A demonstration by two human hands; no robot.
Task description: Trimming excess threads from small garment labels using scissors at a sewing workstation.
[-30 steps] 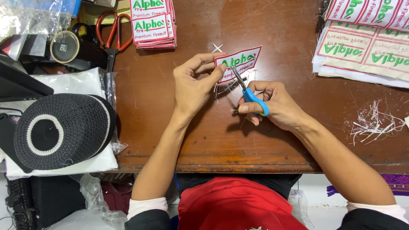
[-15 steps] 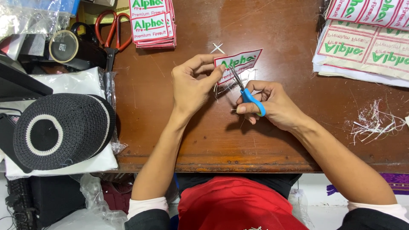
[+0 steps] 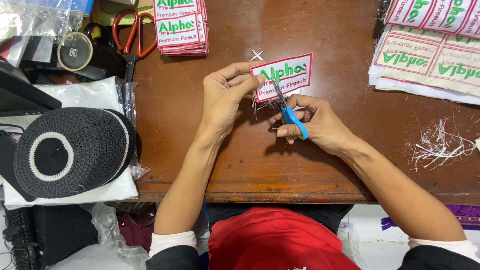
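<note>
Over the middle of the brown desk (image 3: 310,165), in the head view, both hands meet just above the wood. The left hand (image 3: 225,97) is closed in a pinch on the left end of a white patch (image 3: 287,75) with a red border and green lettering, thumb on top and fingers beneath, so the patch is lifted off the surface and held taut with its lower edge free for cutting. The right hand (image 3: 315,122) is curled shut around small scissors (image 3: 286,107) with blue handles, fingers through the loops; the blades point up and away and lie at the patch's lower edge, where loose white threads hang. How far apart the blades stand I cannot tell.

A stack of finished patches (image 3: 181,27) lies at the far edge, out of the working space, with red-handled shears (image 3: 131,37) and a roll of tape (image 3: 75,51) to its left. Uncut sheets of patches (image 3: 430,50) lie spread at the far right, within reach of the cutting hand. White trimmings (image 3: 440,145) are scattered near the right forearm, apart from the work. A black knitted cap (image 3: 70,150) with a white ring rests on white cloth at the left edge.
</note>
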